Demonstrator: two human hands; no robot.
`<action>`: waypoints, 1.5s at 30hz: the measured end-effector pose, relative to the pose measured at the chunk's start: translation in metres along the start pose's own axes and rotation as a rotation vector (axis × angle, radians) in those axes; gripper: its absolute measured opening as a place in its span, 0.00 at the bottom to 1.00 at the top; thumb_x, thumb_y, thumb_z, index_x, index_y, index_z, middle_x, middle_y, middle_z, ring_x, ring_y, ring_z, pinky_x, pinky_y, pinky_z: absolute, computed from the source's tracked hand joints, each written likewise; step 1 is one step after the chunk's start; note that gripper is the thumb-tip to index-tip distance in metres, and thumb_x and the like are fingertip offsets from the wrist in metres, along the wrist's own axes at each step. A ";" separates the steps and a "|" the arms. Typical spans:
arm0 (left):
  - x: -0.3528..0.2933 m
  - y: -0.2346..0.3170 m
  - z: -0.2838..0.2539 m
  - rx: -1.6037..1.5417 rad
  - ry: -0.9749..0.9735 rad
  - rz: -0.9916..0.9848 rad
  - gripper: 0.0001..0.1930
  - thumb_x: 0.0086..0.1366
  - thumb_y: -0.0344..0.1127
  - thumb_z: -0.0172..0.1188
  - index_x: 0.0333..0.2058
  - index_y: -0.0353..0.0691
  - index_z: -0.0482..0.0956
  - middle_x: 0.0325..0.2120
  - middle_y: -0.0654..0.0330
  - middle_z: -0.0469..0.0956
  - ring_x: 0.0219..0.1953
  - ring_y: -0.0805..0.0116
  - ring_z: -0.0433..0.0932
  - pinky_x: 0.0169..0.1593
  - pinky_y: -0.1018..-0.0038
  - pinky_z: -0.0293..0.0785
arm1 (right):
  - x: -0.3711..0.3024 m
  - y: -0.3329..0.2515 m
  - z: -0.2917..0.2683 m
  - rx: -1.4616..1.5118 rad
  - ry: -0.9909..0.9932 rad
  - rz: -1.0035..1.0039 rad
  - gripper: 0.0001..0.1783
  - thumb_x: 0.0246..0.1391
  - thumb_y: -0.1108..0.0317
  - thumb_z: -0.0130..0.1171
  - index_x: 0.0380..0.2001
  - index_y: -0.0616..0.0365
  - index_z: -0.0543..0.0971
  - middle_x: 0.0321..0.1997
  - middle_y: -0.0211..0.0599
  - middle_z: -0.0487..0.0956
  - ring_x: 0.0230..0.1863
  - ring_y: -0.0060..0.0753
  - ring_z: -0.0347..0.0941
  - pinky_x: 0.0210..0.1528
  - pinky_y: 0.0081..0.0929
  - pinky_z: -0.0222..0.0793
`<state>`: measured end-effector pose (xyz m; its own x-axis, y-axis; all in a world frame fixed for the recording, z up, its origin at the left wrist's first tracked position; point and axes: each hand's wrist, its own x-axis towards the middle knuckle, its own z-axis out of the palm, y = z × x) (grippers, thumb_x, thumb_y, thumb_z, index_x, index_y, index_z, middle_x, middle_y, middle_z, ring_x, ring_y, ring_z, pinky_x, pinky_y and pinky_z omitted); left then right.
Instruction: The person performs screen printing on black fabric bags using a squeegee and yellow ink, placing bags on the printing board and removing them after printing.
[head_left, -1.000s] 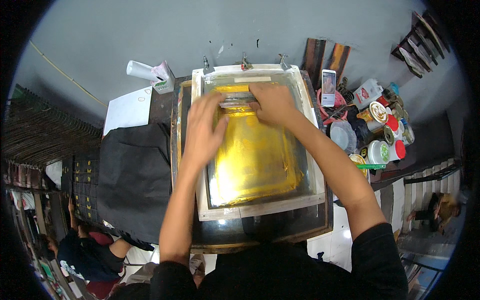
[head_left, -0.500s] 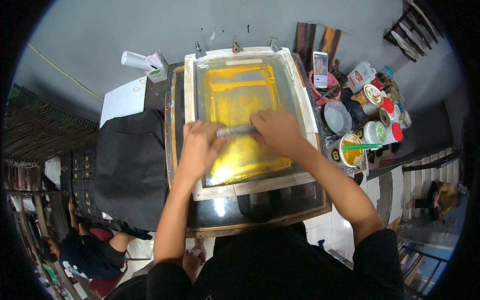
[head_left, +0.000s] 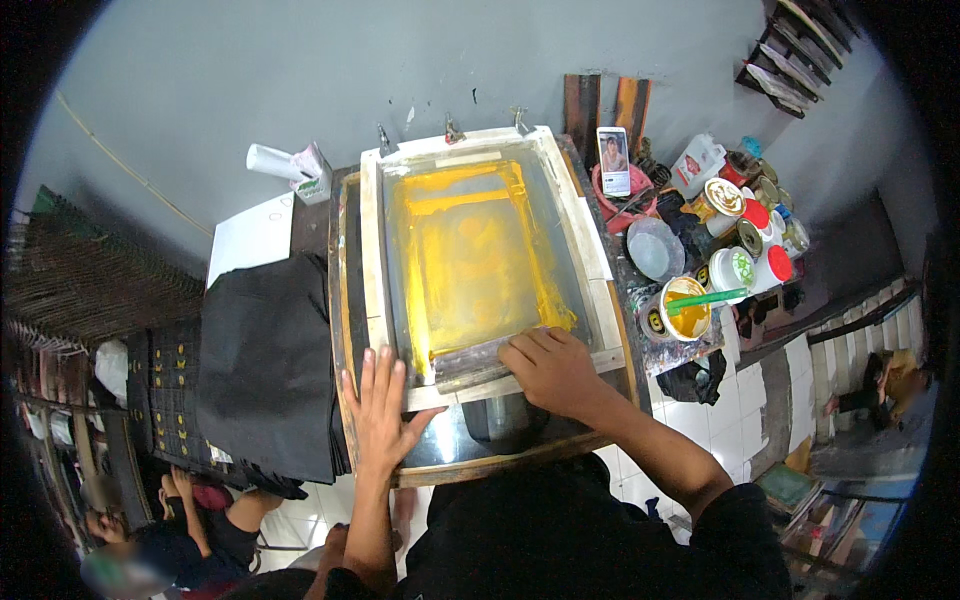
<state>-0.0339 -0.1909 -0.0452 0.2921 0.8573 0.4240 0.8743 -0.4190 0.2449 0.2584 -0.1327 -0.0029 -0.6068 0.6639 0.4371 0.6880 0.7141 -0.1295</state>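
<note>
Presumably for steadiness, the left hand (head_left: 378,415) lay spread at the whitish rectangular wooden frame (head_left: 373,260), while the right hand (head_left: 553,370) pinched a long greyish straight-edged bar (head_left: 468,366).

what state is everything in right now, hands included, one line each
right hand, closed around the squeegee's right end
left hand, open, fingers spread at the frame's near left corner
squeegee, held at the screen's near end
mesh, smeared yellow
frame, pale, stained
ink tub, open, yellow inside
green stick, lying across the tub's mouth
phone, propped up, screen lit
black cloths, piled up
</note>
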 end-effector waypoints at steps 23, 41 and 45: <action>0.001 -0.127 -0.003 -0.766 0.102 -0.996 0.10 0.64 0.31 0.70 0.36 0.33 0.79 0.31 0.69 0.75 0.34 0.76 0.70 0.42 0.78 0.68 | 0.289 0.122 -0.237 -0.207 0.429 0.048 0.22 0.54 0.60 0.66 0.48 0.63 0.80 0.44 0.55 0.84 0.46 0.54 0.80 0.52 0.44 0.74; -0.026 -0.123 -0.042 0.376 -0.205 -0.343 0.19 0.60 0.43 0.69 0.42 0.31 0.84 0.42 0.45 0.83 0.47 0.44 0.78 0.57 0.55 0.70 | 0.313 0.150 -0.239 -0.081 0.412 0.034 0.20 0.50 0.62 0.70 0.42 0.65 0.82 0.39 0.52 0.85 0.40 0.43 0.79 0.48 0.38 0.73; -0.062 -0.127 -0.007 0.321 -0.219 -0.450 0.13 0.61 0.38 0.64 0.34 0.30 0.83 0.34 0.43 0.81 0.45 0.42 0.76 0.55 0.53 0.68 | 0.320 0.144 -0.234 -0.104 0.356 0.073 0.22 0.48 0.58 0.70 0.40 0.65 0.83 0.40 0.57 0.84 0.43 0.53 0.81 0.48 0.43 0.74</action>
<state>-0.1653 -0.1925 -0.0967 -0.0913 0.9858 0.1412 0.9943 0.0823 0.0681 0.2568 0.1303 0.3265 -0.3908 0.5805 0.7144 0.7724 0.6290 -0.0885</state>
